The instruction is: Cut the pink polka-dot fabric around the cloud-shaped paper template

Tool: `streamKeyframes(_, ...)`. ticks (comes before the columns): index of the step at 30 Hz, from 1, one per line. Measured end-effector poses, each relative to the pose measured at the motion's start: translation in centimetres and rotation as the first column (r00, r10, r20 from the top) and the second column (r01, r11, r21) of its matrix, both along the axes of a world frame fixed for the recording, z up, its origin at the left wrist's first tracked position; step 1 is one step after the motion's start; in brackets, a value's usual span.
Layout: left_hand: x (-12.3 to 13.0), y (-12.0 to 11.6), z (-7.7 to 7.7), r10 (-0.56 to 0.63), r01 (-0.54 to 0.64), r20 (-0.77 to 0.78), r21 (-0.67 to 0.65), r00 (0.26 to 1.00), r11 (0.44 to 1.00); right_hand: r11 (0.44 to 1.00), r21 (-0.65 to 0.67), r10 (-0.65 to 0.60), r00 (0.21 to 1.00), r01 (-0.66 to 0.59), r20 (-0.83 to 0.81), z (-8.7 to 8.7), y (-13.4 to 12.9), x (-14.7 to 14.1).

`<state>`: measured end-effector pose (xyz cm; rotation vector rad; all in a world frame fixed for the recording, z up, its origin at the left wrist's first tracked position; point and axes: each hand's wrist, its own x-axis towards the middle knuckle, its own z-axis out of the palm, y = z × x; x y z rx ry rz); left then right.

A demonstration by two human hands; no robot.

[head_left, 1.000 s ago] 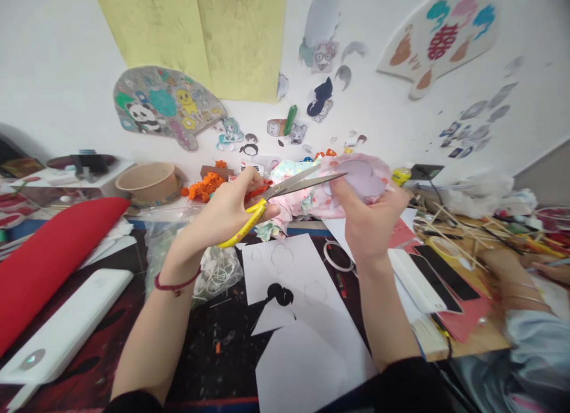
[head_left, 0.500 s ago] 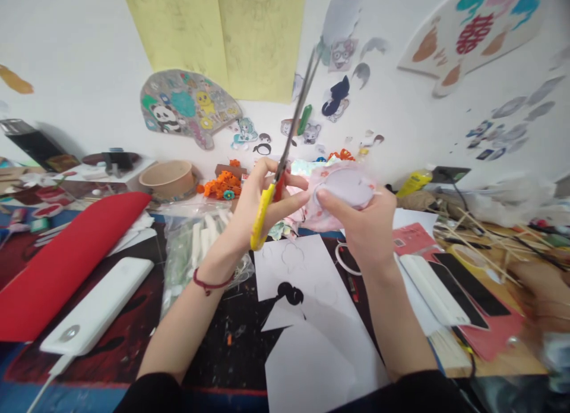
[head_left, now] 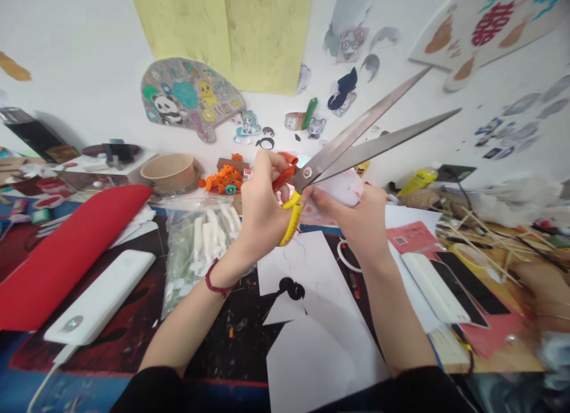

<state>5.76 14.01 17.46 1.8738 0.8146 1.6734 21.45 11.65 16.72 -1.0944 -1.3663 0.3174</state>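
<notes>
My left hand (head_left: 262, 205) is closed round the red and yellow handles of a pair of scissors (head_left: 307, 174). Their long blades are spread apart and point up to the right, in front of the wall. My right hand (head_left: 363, 217) pinches a pale pink patterned cloth with a white oval piece (head_left: 341, 190) on it, thumb on top. Part of this cloth lies behind the scissors and is hidden. Below both hands, a white paper sheet (head_left: 320, 288) with faint pencil outlines and a black shape lies on the dark mat (head_left: 222, 336).
To the left are a clear bag of white rolls (head_left: 209, 235), a white power bank (head_left: 100, 297) with a cable, and a red board (head_left: 66, 253). Orange flowers (head_left: 225, 178) and a round tan tub (head_left: 169, 172) stand along the wall. Thin sticks (head_left: 485, 244) lie at right.
The scissors have swung from nearly upright and closed to leaning right with blades apart. My left hand has turned with them. My right hand has shifted slightly left with the cloth.
</notes>
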Motion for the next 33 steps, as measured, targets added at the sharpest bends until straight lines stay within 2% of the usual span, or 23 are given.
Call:
streamKeyframes(6,0.2,-0.2,-0.3,0.148,-0.141,-0.061,0.102,0.987,0.985,0.997,0.057,-0.058,0.996,0.054,0.069,-0.3,0.2,-0.2)
streamKeyframes(11,-0.1,-0.2,-0.3,0.21,-0.201,-0.116,0.086,0.971,0.976,0.993,0.075,-0.095,0.994,0.09,0.057,-0.1,0.1,-0.1)
streamKeyframes(17,-2.7,2.0,0.2,0.063,-0.057,-0.229,0.035,0.971,0.998,0.984,0.171,-0.036,0.994,0.054,-0.102,-0.3,0.6,0.8)
streamKeyframes(22,-3.4,3.7,-0.6,-0.072,0.09,-0.361,0.032,0.93,0.995,0.961,0.26,-0.038,0.978,0.093,-0.206,0.1,0.7,1.5)
streamKeyframes(28,-1.9,2.7,-0.7,-0.167,0.181,-0.434,-0.009,0.885,0.983,0.931,0.336,-0.055,0.964,0.143,-0.259,1.3,-0.3,1.6)
streamKeyframes(33,-1.9,2.4,-0.3,-0.167,0.157,-0.447,-0.061,0.879,0.986,0.918,0.363,-0.088,0.975,0.16,-0.206,1.6,-0.7,1.9)
